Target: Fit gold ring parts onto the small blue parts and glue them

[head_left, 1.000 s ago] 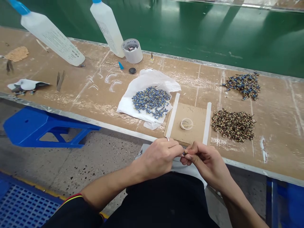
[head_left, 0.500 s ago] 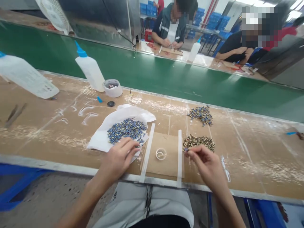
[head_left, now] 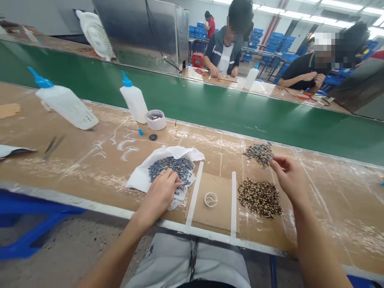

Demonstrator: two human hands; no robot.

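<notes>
On the left I see my left hand pressed fingers-down into the blue parts on the white sheet, grip hidden; a small ring sits mid-board; my right hand, loosely uncurled and empty, hovers beside the mixed pile, above the brown pile.

Far left on my worktop I see two glue bottles, a small tub, and a fan beyond.

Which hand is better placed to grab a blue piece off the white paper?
Left. The left hand already rests on the blue pieces on the white paper; the right hand is by the far mixed pile.
</notes>
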